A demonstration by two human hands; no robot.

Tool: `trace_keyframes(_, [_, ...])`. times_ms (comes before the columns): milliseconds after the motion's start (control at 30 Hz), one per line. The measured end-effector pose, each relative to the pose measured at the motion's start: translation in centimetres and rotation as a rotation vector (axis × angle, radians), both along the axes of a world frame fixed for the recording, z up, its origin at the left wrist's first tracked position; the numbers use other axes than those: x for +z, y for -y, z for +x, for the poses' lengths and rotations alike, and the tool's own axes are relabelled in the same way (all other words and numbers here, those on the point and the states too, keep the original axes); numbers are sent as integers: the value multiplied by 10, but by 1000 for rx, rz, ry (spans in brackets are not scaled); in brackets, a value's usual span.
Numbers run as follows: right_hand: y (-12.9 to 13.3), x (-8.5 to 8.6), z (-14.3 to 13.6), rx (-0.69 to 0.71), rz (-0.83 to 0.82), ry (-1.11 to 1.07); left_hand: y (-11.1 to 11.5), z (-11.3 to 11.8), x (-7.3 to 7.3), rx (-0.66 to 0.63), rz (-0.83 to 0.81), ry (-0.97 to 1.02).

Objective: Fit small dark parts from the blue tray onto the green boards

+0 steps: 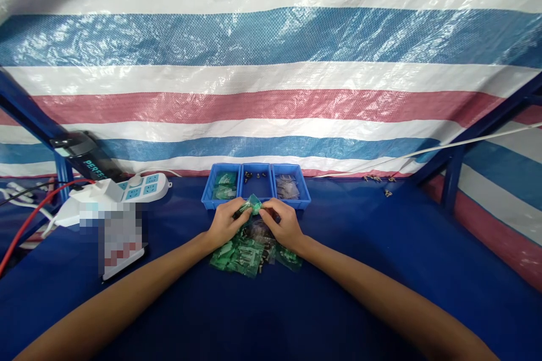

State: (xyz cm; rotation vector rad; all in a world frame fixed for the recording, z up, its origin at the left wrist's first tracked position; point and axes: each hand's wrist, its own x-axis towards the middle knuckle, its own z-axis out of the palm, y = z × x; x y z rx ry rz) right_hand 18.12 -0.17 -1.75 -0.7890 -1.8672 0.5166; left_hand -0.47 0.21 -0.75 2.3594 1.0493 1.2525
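Observation:
My left hand [227,222] and my right hand [283,225] pinch a small green plastic bag [253,203] between them, just in front of three joined blue bins. Below my hands lies a pile of green bags [243,256] with small parts inside, mixed with clear bags and loose metal pieces. The left bin [207,190] holds green bags, the middle bin [257,187] a few small brass-coloured parts, and the right bin [305,194] clear bags.
At the left are a white power strip [146,187] with cables, a dark bottle [91,158] and a blurred device [123,240]. Small metal parts [388,193] lie at the back right of the blue table [359,225]. A striped sheet [271,107] hangs behind.

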Motion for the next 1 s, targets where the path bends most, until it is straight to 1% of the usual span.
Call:
trace_keyframes(167, [0, 0, -1, 15, -12, 4, 1, 0, 1, 1, 1, 22])
trace_keyframes(333, [0, -1, 0, -4, -17, -4, 1, 0, 1, 7, 21, 26])
trace_keyframes(533, [0, -2, 1, -29, -10, -19, 1, 2, 0, 92, 63, 41])
trace_keyframes(700, [1, 0, 1, -46, 4, -36, 2, 3, 0, 139, 61, 62])
trace_keyframes(867, [1, -2, 1, -33, 4, -27, 3, 4, 2, 138, 92, 44])
trace_keyframes(1000, [-1, -5, 1, 8, 15, -27, 3, 4, 3, 136, 109, 29])
